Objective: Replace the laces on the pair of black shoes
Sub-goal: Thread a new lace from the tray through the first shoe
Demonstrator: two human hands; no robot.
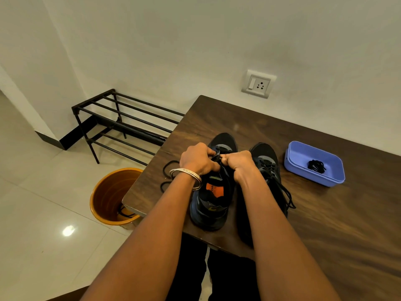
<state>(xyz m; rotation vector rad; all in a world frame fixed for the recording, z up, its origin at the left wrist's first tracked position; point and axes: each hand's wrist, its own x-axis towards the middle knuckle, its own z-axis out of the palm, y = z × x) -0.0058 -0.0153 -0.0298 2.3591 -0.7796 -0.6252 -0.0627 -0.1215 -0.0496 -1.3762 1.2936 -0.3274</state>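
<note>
Free room on the table

Right half of the table (325, 224) lies bare; two shoes (269, 170) near the left edge and a blue tray (303, 153) toward the far edge block passage.

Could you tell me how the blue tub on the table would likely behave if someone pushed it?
The blue tub looks like thin plastic holding only a small lace bundle, so it is probably light. On the smooth table it would likely slide rather than tip, being low and wide.

Two shoes sitting side by side on the tabletop (260, 118).
The left shoe (213, 198) is lying beside the right shoe (269, 170); a tub (314, 162) holding a coiled lace (316, 165) is sitting further right; a bucket (112, 196) and rack (121, 124) are standing on the floor, left.
</note>
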